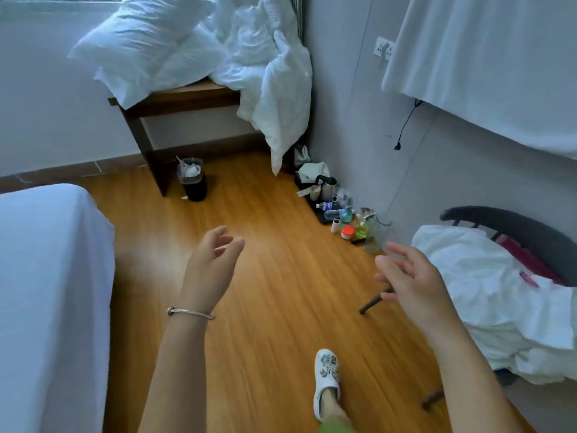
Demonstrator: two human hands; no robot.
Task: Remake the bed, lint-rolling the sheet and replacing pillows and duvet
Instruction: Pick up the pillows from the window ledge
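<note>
The bed (46, 276) with its white sheet fills the lower left. Two white pillows (140, 45) and a crumpled white duvet (268, 73) are piled on a wooden desk (187, 95) at the back, the duvet hanging over the desk's right end. More white linen (487, 295) lies heaped on a dark chair (515, 223) at the right. My left hand (212, 267) and my right hand (409, 276) are both raised over the wooden floor, fingers relaxed, holding nothing. A small white roll (336, 225), perhaps a lint roller, stands among bottles by the wall.
A black bin (193, 182) stands beside the desk leg. A kettle (327, 185), bottles and jars cluster on the floor along the right wall. A white cloth (487, 57) hangs at the upper right. My slippered foot (326, 379) is on the floor between bed and chair.
</note>
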